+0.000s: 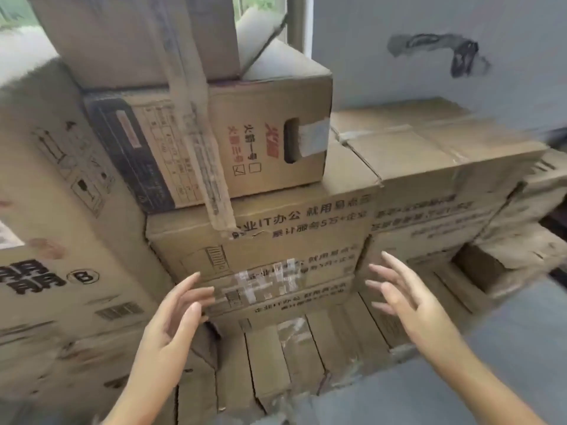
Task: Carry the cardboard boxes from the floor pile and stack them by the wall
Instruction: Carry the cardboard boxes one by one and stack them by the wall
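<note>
Both hands, the left hand [175, 320] and right hand [408, 299], are hovering with fingers spread, each grip empty, before stacked cardboard boxes [264, 240] against the wall [399, 41].

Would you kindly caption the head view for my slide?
Open left hand and right hand reach toward stacked cardboard boxes beside a grey wall.

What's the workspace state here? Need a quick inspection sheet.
Surface: grey floor at lower right.
Job's things: cardboard boxes stacked against the wall; box with handle cutout sits on a printed box.
Clutter: loose tape strip hanging down the stack.
Grippers: left hand and right hand open, holding nothing.
Cables: nothing seen.
Surroundings: grey wall with dark mark; window at top.
</note>
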`<state>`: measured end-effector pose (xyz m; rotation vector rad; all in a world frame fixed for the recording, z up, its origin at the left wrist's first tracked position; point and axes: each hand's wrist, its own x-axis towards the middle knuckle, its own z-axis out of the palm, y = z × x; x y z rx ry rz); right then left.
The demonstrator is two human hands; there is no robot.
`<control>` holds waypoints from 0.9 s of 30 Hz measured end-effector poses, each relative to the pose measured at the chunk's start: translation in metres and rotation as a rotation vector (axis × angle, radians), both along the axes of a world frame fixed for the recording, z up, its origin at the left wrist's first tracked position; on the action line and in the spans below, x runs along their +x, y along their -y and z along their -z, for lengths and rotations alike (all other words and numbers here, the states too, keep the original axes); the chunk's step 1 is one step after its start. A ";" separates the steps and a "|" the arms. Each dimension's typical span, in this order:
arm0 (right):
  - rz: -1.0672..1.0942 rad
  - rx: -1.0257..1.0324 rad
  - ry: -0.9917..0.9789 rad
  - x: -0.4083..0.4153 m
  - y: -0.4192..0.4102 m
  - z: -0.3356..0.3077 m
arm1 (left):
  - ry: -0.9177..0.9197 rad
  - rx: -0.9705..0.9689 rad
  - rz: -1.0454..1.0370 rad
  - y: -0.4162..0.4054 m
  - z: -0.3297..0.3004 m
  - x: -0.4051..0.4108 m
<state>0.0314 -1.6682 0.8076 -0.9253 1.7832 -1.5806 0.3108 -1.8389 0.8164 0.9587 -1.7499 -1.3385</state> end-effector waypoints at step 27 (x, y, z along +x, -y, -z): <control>1.744 0.037 0.571 0.484 -0.358 0.096 | 0.453 0.193 1.353 -0.284 0.079 0.051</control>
